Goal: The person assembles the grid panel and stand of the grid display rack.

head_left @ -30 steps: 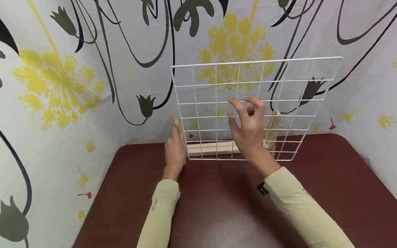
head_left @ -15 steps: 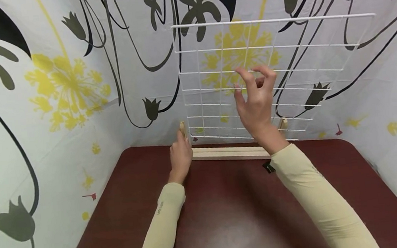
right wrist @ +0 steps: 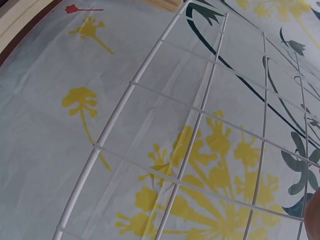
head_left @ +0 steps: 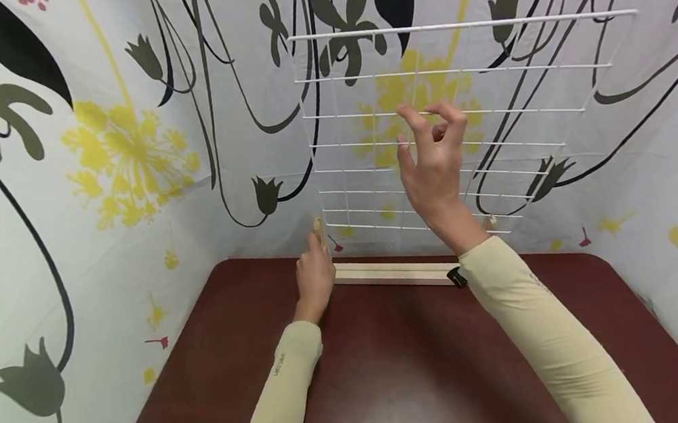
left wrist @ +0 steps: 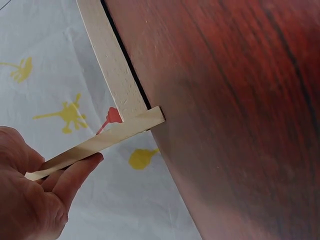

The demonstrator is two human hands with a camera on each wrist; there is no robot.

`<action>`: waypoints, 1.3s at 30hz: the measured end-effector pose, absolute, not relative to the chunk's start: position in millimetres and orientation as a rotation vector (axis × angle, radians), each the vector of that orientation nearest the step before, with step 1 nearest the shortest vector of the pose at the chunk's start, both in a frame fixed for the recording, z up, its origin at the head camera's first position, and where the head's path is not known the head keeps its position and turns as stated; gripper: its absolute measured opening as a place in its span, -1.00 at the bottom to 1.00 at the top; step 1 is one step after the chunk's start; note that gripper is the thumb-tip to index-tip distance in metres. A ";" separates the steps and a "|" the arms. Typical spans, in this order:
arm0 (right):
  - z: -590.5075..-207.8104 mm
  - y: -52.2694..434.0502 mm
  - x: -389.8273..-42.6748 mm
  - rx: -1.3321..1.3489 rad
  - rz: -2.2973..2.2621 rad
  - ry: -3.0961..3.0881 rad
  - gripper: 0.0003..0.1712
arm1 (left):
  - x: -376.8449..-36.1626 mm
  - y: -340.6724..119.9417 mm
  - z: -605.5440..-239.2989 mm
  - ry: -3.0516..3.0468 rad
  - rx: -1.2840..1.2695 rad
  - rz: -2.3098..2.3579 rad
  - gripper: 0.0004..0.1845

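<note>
A white wire grid panel [head_left: 462, 24] is held up and tilted above the table. My right hand [head_left: 436, 168] grips its wires near the middle, thumb and fingers bent. In the right wrist view the panel's edge wire [right wrist: 114, 114] crosses in front of the wall, and only a bit of a finger shows at the right. My left hand [head_left: 315, 278] holds the left wooden upright [head_left: 318, 229] of a pale wooden stand. The stand's bar [head_left: 394, 274] lies along the table's back edge. In the left wrist view, thumb and fingers pinch the upright [left wrist: 107, 137], which meets the bar.
A second wooden upright [head_left: 490, 222] shows behind my right forearm. The dark red table [head_left: 377, 357] ends at a patterned sheet wall [head_left: 235, 146] with flowers. A small black thing [head_left: 457, 277] hangs by the right wrist.
My right hand has lifted the grid panel up and away from the wooden stand; it has barely moved in the last half second. The left hand keeps its hold on the upright.
</note>
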State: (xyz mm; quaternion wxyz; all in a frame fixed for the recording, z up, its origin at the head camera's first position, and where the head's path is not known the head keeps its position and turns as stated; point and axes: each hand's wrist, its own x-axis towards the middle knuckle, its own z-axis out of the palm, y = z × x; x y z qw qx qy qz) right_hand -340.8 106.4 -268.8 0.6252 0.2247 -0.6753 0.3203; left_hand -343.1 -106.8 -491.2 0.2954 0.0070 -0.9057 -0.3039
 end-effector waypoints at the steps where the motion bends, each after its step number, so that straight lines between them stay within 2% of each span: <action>1: -269.3 105.7 -342.4 0.518 0.738 -1.552 -0.54 | -342.5 -106.9 -492.1 -2.414 0.020 -0.809 -0.78; 12: -267.5 92.0 -361.1 0.545 0.747 -1.564 -0.53 | -342.1 -104.8 -495.4 -2.432 0.017 -0.826 -0.81; 21: -266.7 83.3 -371.1 0.576 0.700 -1.574 -0.61 | -342.7 -106.5 -494.2 -2.452 0.042 -0.808 -0.80; 29: -271.0 81.8 -377.4 0.588 0.700 -1.557 -0.45 | -343.4 -106.3 -496.9 -2.414 -0.017 -0.779 -0.84; 39: -278.3 81.9 -383.7 0.587 0.698 -1.564 -0.48 | -342.8 -105.9 -492.6 -2.398 -0.003 -0.777 -0.84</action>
